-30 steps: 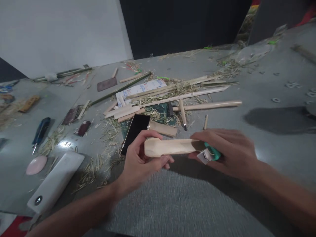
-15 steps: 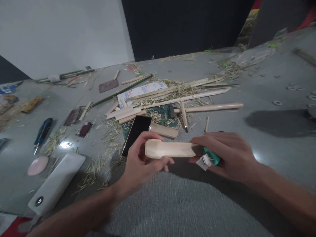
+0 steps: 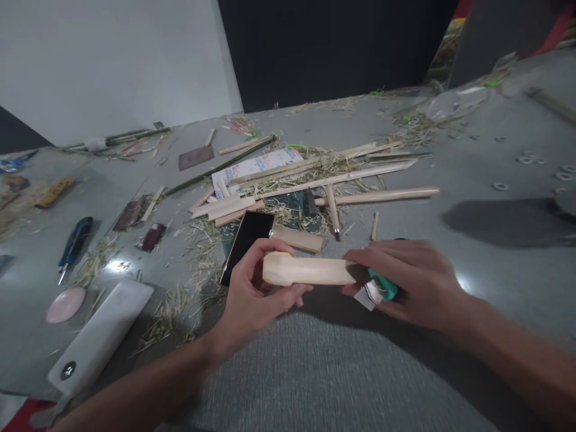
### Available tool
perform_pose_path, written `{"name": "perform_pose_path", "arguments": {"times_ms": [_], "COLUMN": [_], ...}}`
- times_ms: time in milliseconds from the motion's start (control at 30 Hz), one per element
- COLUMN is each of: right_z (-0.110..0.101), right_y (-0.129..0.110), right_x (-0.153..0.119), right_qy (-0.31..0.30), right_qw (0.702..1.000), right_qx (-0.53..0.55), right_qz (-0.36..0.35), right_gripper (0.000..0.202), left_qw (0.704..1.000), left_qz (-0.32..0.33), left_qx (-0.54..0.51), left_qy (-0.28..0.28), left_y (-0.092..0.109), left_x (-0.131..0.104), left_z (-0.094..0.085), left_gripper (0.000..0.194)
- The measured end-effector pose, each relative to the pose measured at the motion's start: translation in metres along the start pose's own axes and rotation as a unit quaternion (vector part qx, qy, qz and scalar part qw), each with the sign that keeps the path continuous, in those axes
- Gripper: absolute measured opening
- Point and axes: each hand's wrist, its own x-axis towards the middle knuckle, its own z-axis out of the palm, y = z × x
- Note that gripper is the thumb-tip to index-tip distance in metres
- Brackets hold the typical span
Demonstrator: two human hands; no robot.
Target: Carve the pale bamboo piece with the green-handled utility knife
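wood piece: rolled over, hollowed face turned away, flat side showing
right hand: slid slightly left along it

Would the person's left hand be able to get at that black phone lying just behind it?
Probably yes. The phone lies just beyond the left hand with nothing between, but that hand grips the wooden piece, so it would likely have to let go first.

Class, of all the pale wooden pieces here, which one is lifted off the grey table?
The short, flat pale wooden block, gripped between left hand and right hand; other sticks lie on the grey table.
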Motion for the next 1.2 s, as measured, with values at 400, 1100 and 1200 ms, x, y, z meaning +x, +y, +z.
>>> {"name": "perform_pose_path", "arguments": {"times_ms": [400, 1100, 1200], "right_z": [0.01, 0.021, 0.02], "right_y": [-0.003, -0.024, -0.028], "right_x": [-0.005, 0.007, 0.007], "right_qy": [-0.064, -0.103, -0.088], "right_qw": [0.995, 0.994, 0.995], "right_qx": [0.079, 0.033, 0.03], "right_qz": [-0.004, 0.02, 0.024], "right_gripper": [0.02, 0.03, 0.029], "left_qw": [0.994, 0.931, 0.958], "left_qz": [-0.044, -0.203, -0.186], "left_qx": [-0.021, -0.255, -0.159], "left_qy": [-0.1, -0.162, -0.149], "left_y": [0.002, -0.011, -0.01], "left_x": [-0.004, -0.013, -0.015], "left_z": [0.0, 0.015, 0.017], "left_gripper": [0.025, 0.028, 0.036]}}
